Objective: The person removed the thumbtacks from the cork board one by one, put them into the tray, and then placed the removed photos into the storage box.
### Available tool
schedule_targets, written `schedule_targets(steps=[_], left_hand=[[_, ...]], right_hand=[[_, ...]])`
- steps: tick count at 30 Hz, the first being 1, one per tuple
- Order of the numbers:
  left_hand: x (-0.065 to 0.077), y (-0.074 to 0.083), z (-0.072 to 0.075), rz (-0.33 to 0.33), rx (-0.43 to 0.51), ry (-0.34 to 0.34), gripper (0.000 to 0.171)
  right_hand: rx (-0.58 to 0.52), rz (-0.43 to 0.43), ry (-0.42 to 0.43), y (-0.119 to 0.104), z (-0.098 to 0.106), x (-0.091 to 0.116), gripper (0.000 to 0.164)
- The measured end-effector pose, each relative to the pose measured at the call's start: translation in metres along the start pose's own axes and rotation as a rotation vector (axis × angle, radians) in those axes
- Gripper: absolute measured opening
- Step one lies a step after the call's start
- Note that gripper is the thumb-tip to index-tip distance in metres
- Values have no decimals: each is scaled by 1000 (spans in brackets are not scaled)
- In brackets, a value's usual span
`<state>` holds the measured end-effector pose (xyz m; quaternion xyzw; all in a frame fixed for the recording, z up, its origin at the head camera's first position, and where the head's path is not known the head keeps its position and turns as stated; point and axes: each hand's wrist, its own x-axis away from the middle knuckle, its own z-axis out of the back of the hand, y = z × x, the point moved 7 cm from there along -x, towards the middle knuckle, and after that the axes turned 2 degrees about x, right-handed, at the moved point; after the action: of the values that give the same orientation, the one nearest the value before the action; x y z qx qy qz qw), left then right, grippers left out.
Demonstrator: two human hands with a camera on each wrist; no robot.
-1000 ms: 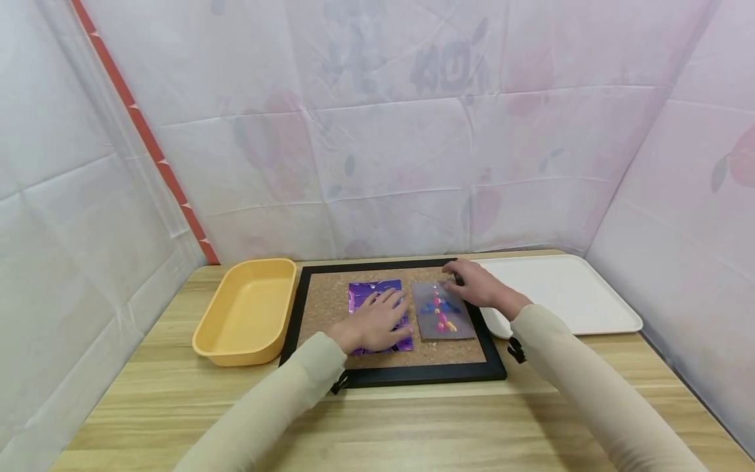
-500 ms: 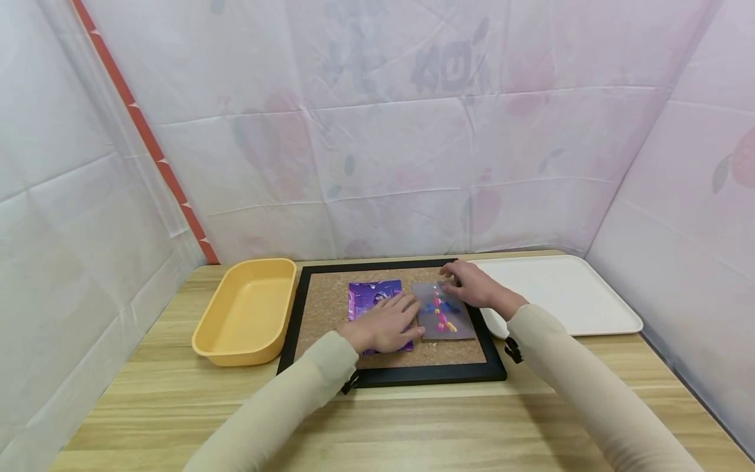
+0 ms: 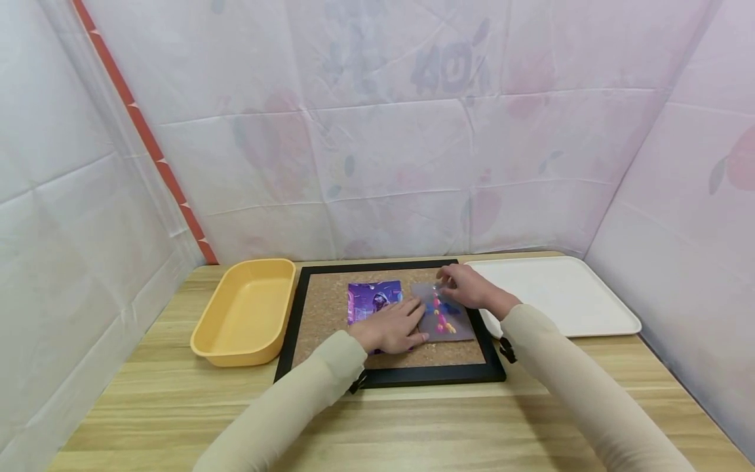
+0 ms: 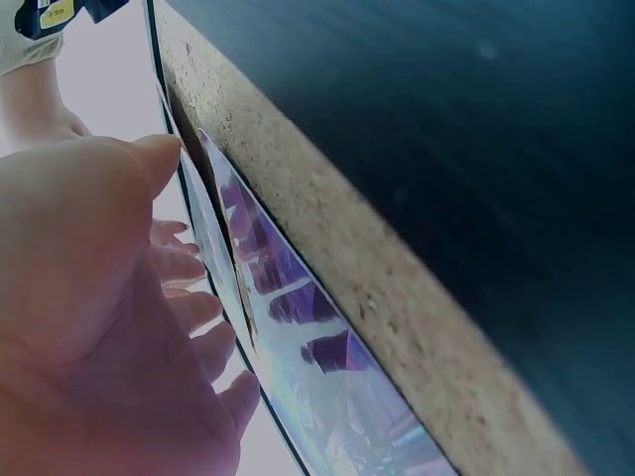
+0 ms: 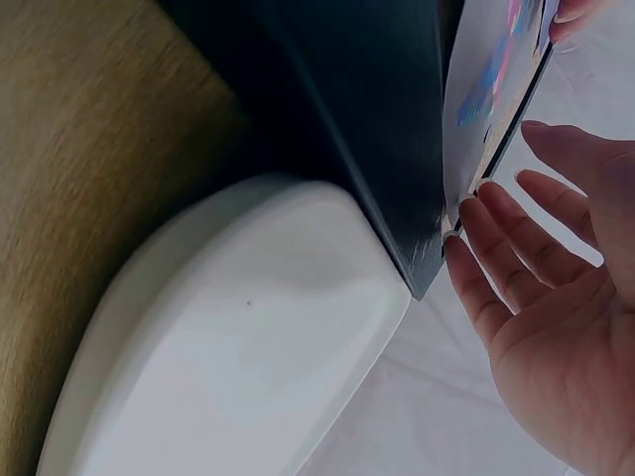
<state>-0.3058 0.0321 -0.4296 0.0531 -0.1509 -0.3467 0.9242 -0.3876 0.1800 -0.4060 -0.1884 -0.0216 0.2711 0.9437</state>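
A black-framed brown cork board (image 3: 433, 375) lies flat on a pale wood-grain table (image 3: 377, 426), bearing two sheets. A glossy purple rectangular sheet with a printed hooded figure (image 3: 367, 298) is near the board's middle, and a grey rectangular sheet with a pink, blue and yellow design (image 3: 461, 325) is just beside it, towards the board's right edge. The left hand (image 3: 392, 326) is spread, grasping nothing, over the lower right of the purple sheet, its fingertips at the grey sheet's left edge. The right hand (image 3: 467, 287), fingers loosely bent and gripping nothing visible, is at the grey sheet's top edge. A yellow plastic basin (image 3: 250, 311) stands beside the board's left edge; a white rounded-corner tray (image 3: 554, 292) lies by its right edge.
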Motion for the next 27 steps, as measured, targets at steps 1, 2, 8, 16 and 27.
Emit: schedule_targets(steps=[1, 2, 8, 16, 27], left_hand=[[-1, 0, -1, 0, -4, -4, 71], [-2, 0, -1, 0, -9, -9, 71], [-4, 0, -2, -6, -16, -15, 74], [-4, 2, -2, -18, -25, -40, 76], [-4, 2, -4, 0, -21, -100, 77]], right_hand=[[-1, -1, -1, 0, -1, -1, 29], [1, 0, -2, -1, -1, -1, 29], [6, -3, -10, -1, -2, -4, 28], [29, -7, -14, -1, -4, -8, 28], [30, -82, -78, 0, -2, -16, 20]])
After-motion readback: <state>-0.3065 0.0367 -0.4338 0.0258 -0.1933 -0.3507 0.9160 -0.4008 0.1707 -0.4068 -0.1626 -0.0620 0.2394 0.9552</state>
